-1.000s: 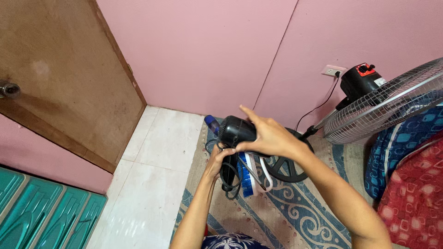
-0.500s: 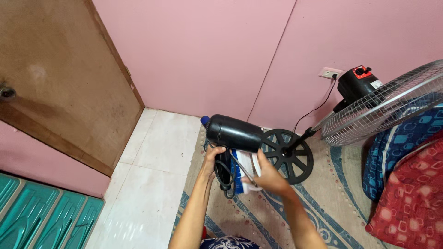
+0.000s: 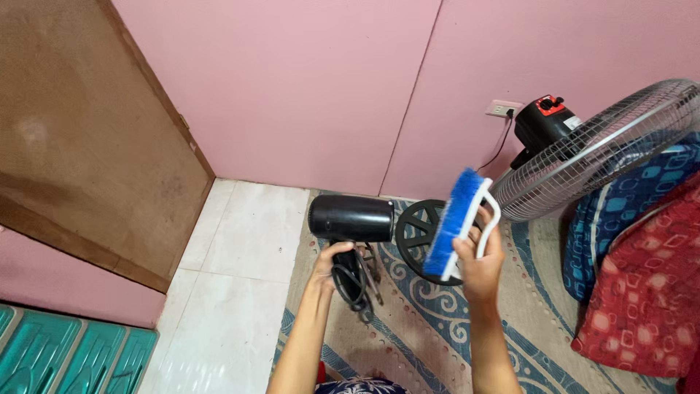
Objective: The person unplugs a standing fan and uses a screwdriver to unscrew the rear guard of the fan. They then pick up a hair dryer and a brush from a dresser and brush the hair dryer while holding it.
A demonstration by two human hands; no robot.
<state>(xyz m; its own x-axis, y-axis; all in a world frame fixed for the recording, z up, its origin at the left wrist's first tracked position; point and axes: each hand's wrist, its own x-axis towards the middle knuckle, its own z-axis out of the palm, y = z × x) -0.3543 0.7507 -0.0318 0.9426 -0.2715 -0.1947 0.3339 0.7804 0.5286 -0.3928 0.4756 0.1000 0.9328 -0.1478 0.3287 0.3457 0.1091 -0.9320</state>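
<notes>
The left hand [image 3: 332, 264] is closed around the handle of a black plastic hair dryer [image 3: 350, 219], whose barrel sits just above the fist and points left; its coiled black cord [image 3: 355, 286] hangs beside the wrist. The right hand [image 3: 481, 263] grips the white handle of a blue-bristled scrubbing brush [image 3: 456, 221], held tilted above the palm with bristles facing left, near the dryer but apart from it. Behind the 2 hands stands a metal-grilled electric fan [image 3: 598, 157] on a round black base [image 3: 425, 235], over a blue-patterned beige rug [image 3: 437, 328].
</notes>
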